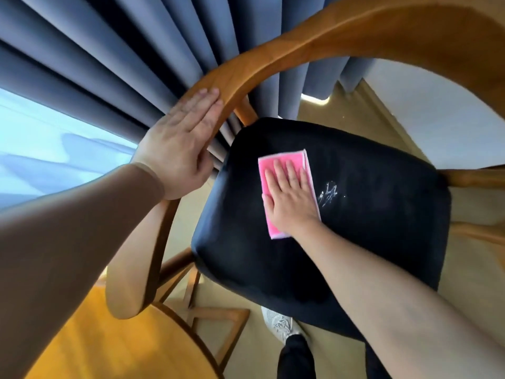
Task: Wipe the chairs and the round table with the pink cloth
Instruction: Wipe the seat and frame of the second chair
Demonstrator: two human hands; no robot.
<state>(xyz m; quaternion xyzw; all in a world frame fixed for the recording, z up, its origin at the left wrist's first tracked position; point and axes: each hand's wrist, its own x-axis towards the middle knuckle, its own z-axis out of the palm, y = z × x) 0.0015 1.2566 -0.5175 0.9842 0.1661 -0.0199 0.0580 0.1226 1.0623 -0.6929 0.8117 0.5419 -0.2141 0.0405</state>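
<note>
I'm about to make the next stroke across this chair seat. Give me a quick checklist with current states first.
1. Hold on pink cloth: ok, the right hand presses it flat on the black seat with straight fingers.
2. Chair steadied: ok, the left hand rests flat on the wooden back rail.
3. Seat free of marks: not ok, a white smear lies just right of the cloth.
4. Path from cloth to smear: ok, nothing lies between them.
5. Cloth underside clean: cannot tell, hidden.
6. Wiping of round table: cannot tell, only part of it shows.
</note>
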